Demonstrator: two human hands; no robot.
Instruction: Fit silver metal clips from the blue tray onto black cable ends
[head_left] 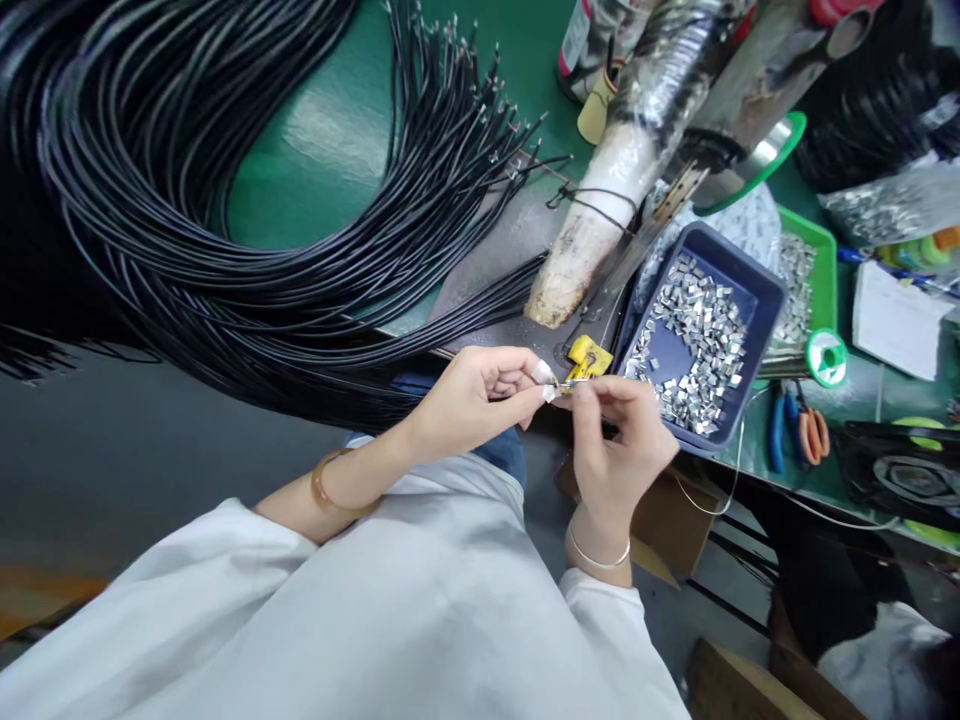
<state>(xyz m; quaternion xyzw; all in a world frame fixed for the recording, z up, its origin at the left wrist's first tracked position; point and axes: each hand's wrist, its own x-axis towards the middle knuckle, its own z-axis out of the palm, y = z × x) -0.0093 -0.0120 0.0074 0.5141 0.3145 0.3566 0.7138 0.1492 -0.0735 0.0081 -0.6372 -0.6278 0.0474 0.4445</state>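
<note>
My left hand [480,395] pinches a tiny item between thumb and forefinger, with white wraps on those fingertips. From the other side my right hand [619,430] closes its thumb and forefinger on a small metal part [571,383], and the fingertips nearly meet. What exactly the left fingers hold is too small to tell. Just behind the fingertips is a yellow fixture [589,358] at the table edge. A thick bundle of black cables [300,290] curves across the left side. To the right of my right hand, a dark blue tray [765,300] holds small silver metal pieces [701,335].
A wrapped white tube [592,230] slants over the table behind my hands. Farther right lie a green tray [825,270], a solder spool [826,357], blue-handled [776,430] and orange-handled tools [814,435], and paper [900,320]. Cardboard boxes [742,685] sit below.
</note>
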